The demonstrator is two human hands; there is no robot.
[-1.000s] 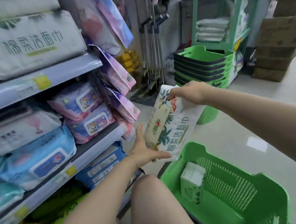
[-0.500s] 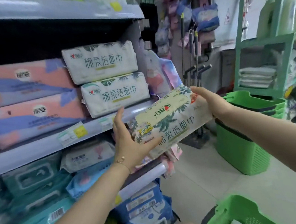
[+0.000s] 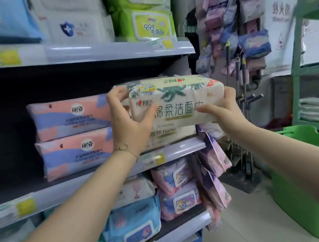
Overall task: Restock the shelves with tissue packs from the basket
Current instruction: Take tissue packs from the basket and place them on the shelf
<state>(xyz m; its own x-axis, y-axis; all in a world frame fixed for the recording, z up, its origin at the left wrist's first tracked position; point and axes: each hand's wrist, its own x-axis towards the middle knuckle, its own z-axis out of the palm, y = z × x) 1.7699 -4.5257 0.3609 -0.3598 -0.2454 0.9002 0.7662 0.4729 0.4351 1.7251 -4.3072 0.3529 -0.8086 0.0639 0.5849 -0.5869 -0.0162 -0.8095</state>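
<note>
While the tissue pack (image 3: 176, 101) sits level between both hands at the front of the middle shelf (image 3: 183, 150), I read it as light and soft. It looks like a plump film-wrapped pillow that dents under a thumb, with a slick skin that could slide if pinched at one corner. My left hand (image 3: 129, 121) wraps its left end, fingers over the top and thumb across the printed face. My right hand (image 3: 226, 110) cups the right end the same way. Holding it by the two short ends looks right to me. It hangs just above a matching pack (image 3: 171, 134) lying on the shelf; whether they touch I cannot tell. Pink-and-blue packs (image 3: 70, 117) stand just beside on the left, so sideways room is tight. Overhead, a dark gap runs up to the upper shelf (image 3: 109, 51), plenty for stacking. Hanging pouches (image 3: 214, 166) crowd the shelf's right end.
</note>
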